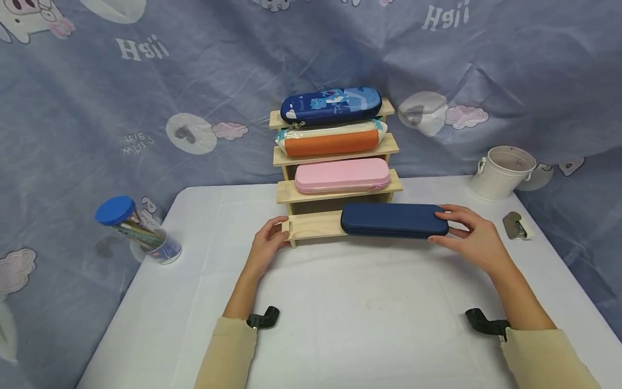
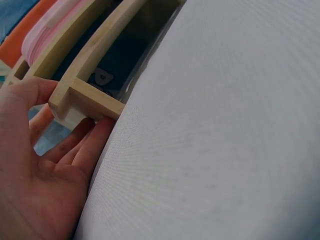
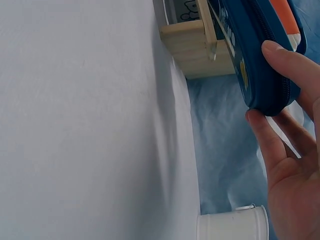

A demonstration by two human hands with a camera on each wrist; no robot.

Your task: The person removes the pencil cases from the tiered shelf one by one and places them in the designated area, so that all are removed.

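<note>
My right hand (image 1: 473,237) grips the right end of a navy zipped pencil case (image 1: 393,220), thumb on one side and fingers on the other. In the right wrist view, the pencil case (image 3: 254,55) is tilted and pale print shows on its underside. The case overlaps the right part of the lowest step of a stepped wooden rack (image 1: 316,225). At the left end of that step, my left hand (image 1: 264,243) holds the wood. The left wrist view has its thumb and fingers around the corner of the rack (image 2: 65,95).
Higher steps bear a pink case (image 1: 342,175), an orange pencil-shaped pouch (image 1: 332,143) and a blue printed case (image 1: 332,106). Left stands a clear jar (image 1: 162,248) of pencils with a blue lid (image 1: 115,210). Right are a white bucket (image 1: 502,175) and a small sharpener-like object (image 1: 516,225).
</note>
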